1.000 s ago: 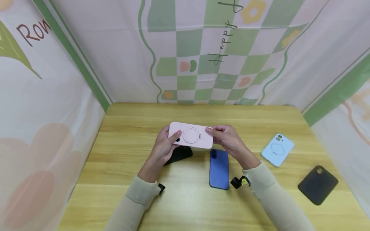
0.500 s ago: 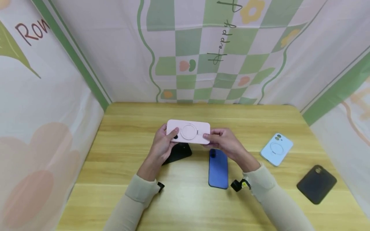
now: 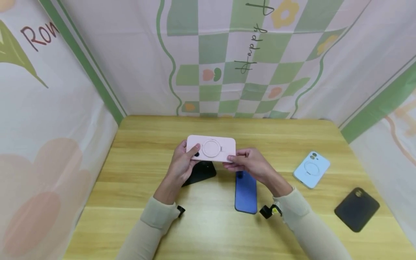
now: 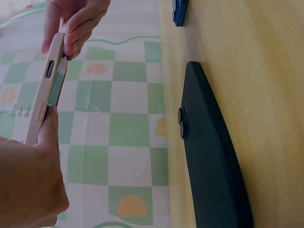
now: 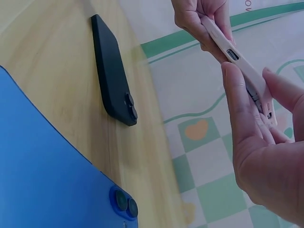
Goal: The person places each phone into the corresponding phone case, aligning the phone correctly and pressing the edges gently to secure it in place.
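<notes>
Raised over the table, a pink phone case [image 3: 224, 143] with a ring on its back lies sideways between both hands. My left hand [image 3: 182, 162] grips its camera end, thumb on the back. The right hand [image 3: 253, 164] pinches the lower corner of the other end between thumb and fingers. In the right wrist view, the case edge [image 5: 254, 78] bows away from a phone [image 5: 253, 97] at that end, leaving a gap. The phone's glossy screen [image 4: 58, 83] shows under the case in the left wrist view.
Below the left hand lies a black phone [image 3: 204, 173], and a blue phone [image 3: 246, 195] is under the right hand. Farther right on the wooden table [image 3: 208, 231] are a light blue phone case [image 3: 320, 164] and a black phone case [image 3: 356, 211]. A printed curtain [image 3: 143, 72] hangs behind.
The pink case has shifted slightly left and away from me. My right hand has slid down from the end's upper part to its lower corner, now overlapping the blue phone's top.
</notes>
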Demonstrator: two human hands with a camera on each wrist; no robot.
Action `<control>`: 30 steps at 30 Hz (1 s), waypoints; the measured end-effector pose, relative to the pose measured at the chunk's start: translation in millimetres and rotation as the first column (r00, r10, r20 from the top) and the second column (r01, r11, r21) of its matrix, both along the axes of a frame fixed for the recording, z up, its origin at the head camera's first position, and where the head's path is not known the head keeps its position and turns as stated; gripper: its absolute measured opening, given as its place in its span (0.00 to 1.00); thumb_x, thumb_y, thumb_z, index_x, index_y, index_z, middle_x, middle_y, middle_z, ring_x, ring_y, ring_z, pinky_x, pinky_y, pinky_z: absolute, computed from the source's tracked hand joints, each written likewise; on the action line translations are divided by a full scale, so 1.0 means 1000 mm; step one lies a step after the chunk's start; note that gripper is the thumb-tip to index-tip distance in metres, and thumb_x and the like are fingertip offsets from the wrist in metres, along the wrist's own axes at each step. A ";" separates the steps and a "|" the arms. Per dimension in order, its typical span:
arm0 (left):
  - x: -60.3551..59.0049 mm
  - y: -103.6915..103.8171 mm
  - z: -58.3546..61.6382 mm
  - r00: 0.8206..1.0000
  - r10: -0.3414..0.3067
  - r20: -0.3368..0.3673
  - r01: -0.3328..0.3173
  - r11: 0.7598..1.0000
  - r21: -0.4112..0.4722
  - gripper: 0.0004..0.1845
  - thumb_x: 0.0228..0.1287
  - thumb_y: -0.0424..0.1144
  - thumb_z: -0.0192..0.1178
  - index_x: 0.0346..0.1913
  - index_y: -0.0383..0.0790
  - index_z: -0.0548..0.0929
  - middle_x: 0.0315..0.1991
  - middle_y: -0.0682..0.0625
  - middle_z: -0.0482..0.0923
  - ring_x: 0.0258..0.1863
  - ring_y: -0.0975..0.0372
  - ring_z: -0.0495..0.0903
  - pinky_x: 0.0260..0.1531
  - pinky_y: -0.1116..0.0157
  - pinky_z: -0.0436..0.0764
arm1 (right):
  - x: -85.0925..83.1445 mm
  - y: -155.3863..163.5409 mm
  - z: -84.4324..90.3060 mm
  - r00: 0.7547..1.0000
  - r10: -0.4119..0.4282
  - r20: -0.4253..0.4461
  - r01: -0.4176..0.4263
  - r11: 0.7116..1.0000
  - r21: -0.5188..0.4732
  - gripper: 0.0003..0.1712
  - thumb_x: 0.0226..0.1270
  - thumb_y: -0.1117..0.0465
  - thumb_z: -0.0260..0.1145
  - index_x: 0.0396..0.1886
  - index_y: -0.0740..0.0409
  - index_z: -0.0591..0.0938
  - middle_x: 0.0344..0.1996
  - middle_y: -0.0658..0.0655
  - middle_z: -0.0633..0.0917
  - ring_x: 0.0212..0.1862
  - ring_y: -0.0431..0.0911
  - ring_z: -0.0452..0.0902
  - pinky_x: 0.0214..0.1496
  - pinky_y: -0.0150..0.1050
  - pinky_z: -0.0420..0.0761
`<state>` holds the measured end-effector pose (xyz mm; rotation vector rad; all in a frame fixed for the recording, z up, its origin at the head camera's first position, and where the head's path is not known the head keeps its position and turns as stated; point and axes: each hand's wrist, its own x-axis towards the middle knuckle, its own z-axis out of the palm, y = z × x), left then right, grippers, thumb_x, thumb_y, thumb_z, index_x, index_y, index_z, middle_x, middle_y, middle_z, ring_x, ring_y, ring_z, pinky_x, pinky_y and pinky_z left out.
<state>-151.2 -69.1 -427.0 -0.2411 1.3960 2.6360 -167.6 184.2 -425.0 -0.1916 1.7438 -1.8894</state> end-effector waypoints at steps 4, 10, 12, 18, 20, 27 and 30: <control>0.000 0.000 -0.002 1.000 0.001 0.004 -0.001 1.000 0.012 0.23 0.82 0.25 0.49 0.74 0.24 0.63 0.70 0.31 0.71 0.64 0.50 0.80 0.61 0.55 0.83 | 0.001 0.000 -0.001 1.000 -0.010 -0.021 0.010 1.000 -0.009 0.12 0.77 0.72 0.64 0.53 0.79 0.81 0.39 0.64 0.92 0.44 0.54 0.92 0.50 0.45 0.91; 0.001 0.000 -0.004 1.000 0.000 -0.003 0.000 1.000 0.022 0.22 0.82 0.25 0.48 0.73 0.24 0.64 0.69 0.32 0.72 0.62 0.51 0.81 0.61 0.54 0.83 | 0.004 -0.001 -0.002 0.999 -0.028 -0.040 0.027 0.999 -0.022 0.10 0.77 0.73 0.64 0.52 0.77 0.82 0.38 0.62 0.93 0.41 0.50 0.93 0.47 0.42 0.92; 0.001 0.001 -0.003 1.000 0.000 -0.006 0.000 1.000 0.027 0.21 0.82 0.25 0.48 0.72 0.24 0.64 0.68 0.32 0.72 0.62 0.51 0.81 0.62 0.54 0.83 | 0.005 -0.001 -0.002 0.998 -0.036 -0.045 0.035 0.999 -0.022 0.09 0.77 0.73 0.64 0.51 0.76 0.83 0.37 0.61 0.93 0.41 0.50 0.93 0.46 0.42 0.92; 0.000 0.002 -0.002 1.000 0.012 0.001 -0.012 0.999 0.035 0.21 0.82 0.27 0.51 0.71 0.26 0.66 0.67 0.33 0.74 0.60 0.52 0.82 0.60 0.54 0.85 | 0.008 -0.005 -0.003 0.997 -0.073 -0.038 0.072 0.997 -0.031 0.09 0.77 0.72 0.64 0.50 0.74 0.84 0.36 0.61 0.93 0.40 0.49 0.93 0.45 0.42 0.92; 0.000 0.003 -0.001 1.000 0.020 0.005 -0.021 0.999 0.040 0.21 0.82 0.28 0.52 0.72 0.27 0.67 0.67 0.33 0.74 0.61 0.52 0.82 0.59 0.55 0.85 | 0.009 -0.007 -0.002 0.995 -0.091 -0.036 0.090 0.995 -0.036 0.08 0.78 0.72 0.64 0.49 0.73 0.85 0.35 0.61 0.93 0.39 0.49 0.93 0.45 0.42 0.92; -0.001 0.010 0.001 0.996 0.084 0.026 -0.086 0.992 0.098 0.23 0.81 0.27 0.55 0.73 0.27 0.68 0.68 0.32 0.75 0.63 0.51 0.81 0.61 0.54 0.84 | 0.013 -0.014 0.000 0.989 -0.139 -0.045 0.134 0.987 -0.087 0.07 0.78 0.71 0.65 0.48 0.72 0.85 0.34 0.59 0.93 0.40 0.48 0.93 0.48 0.43 0.91; 0.000 0.013 0.002 0.992 0.116 0.040 -0.120 0.987 0.107 0.23 0.79 0.26 0.56 0.73 0.27 0.69 0.66 0.32 0.76 0.62 0.51 0.82 0.59 0.58 0.85 | 0.015 -0.019 0.001 0.985 -0.167 -0.040 0.161 0.980 -0.112 0.06 0.78 0.72 0.64 0.46 0.69 0.86 0.34 0.59 0.93 0.40 0.47 0.92 0.49 0.43 0.91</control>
